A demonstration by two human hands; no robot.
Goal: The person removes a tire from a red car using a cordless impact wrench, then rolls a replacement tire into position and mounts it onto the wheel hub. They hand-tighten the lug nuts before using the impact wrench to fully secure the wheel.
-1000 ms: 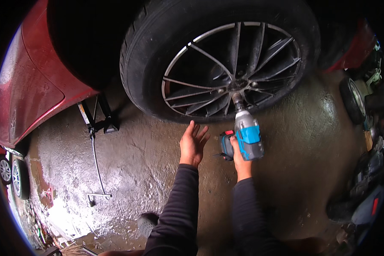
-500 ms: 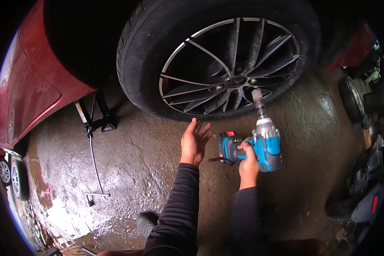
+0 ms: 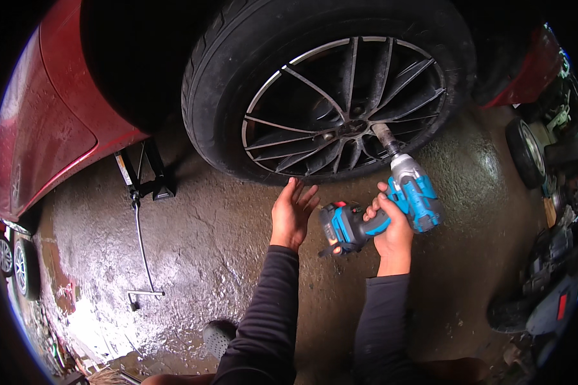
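My right hand (image 3: 392, 232) grips the handle of a blue and grey cordless impact wrench (image 3: 419, 200). Its socket (image 3: 385, 137) points up at the hub of a black and silver alloy wheel (image 3: 340, 138), meeting it at the lug nut position right of the centre. Another lug nut (image 3: 328, 136) shows left of the hub. Around the rim is a black tyre (image 3: 219, 106). Below the tyre's lower edge my left hand (image 3: 291, 215) is held up, fingers apart, with nothing in it; whether the fingertips touch the rubber I cannot tell.
A red car body (image 3: 54, 119) stands at left, with a scissor jack (image 3: 144, 173) under its sill and a crank rod (image 3: 142, 244) on the wet floor. Spare wheels (image 3: 27, 269) lean at far left. Another tyre (image 3: 526, 154) and clutter line the right.
My right hand has moved up and right with the impact wrench, bringing the socket from below the hub onto the right lug nut position. My left hand has stayed nearly still.
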